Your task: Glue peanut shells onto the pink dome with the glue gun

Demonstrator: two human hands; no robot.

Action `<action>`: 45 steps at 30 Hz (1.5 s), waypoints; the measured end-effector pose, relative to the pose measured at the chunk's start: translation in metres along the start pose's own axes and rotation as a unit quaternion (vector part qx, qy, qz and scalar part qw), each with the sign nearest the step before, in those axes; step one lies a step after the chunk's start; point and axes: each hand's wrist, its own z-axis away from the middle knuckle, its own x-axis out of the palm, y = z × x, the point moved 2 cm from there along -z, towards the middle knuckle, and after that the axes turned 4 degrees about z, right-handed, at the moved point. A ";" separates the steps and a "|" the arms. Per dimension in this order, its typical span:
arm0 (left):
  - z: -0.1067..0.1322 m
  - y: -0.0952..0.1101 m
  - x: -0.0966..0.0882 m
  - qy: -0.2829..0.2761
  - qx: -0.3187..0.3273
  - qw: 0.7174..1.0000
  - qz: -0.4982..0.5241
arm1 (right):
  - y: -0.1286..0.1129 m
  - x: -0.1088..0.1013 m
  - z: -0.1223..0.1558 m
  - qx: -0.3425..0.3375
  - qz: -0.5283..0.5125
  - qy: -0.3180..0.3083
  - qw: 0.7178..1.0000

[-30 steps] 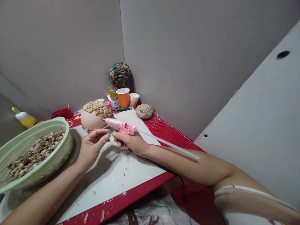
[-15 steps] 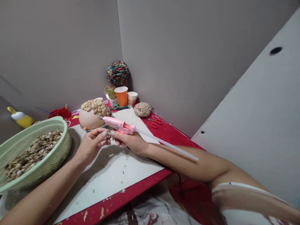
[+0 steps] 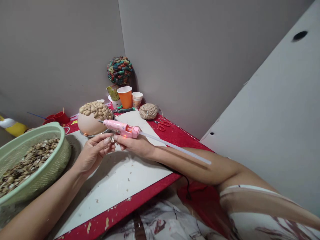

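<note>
My left hand [image 3: 92,151] pinches a small grey-brown shell [image 3: 112,139] between thumb and fingers, over the white board [image 3: 120,176]. My right hand [image 3: 138,146] is wrapped round a pink hot glue gun [image 3: 116,126], its nozzle pointing left and a small red light glowing. The right thumb reaches the shell too. A long translucent glue stick [image 3: 175,146] juts from the gun's back over my forearm. Just behind the nozzle sits a pale round ball [image 3: 87,124], its top covered with tan shell pieces [image 3: 96,109].
A green basket [image 3: 65,146] of small shells [image 3: 30,163] stands at left. Behind are a twine ball [image 3: 148,111], red scissors [image 3: 162,125], pliers [image 3: 126,110], an orange cup [image 3: 125,99], red cups [image 3: 61,117] and a multicoloured ball [image 3: 120,70]. Grey walls close off the back.
The whole view has shifted slightly, so things appear farther left and higher. Both hands stay together at the shell, which now shows more of its pale inside. The glue gun remains in my right hand.
</note>
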 end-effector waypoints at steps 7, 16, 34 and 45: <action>0.000 0.005 0.002 -0.023 -0.041 0.999 -0.007 | 0.001 0.001 0.000 -0.017 0.017 -0.012 1.000; 0.000 0.005 0.000 -0.024 -0.048 0.999 -0.010 | 0.000 -0.002 0.002 -0.035 0.024 -0.025 0.999; -0.006 0.004 -0.002 0.005 -0.034 0.999 0.002 | -0.006 0.000 0.007 -0.035 0.007 -0.023 0.999; -0.007 0.003 -0.005 -0.001 -0.009 1.000 -0.025 | -0.005 0.000 0.008 -0.067 0.031 -0.040 0.996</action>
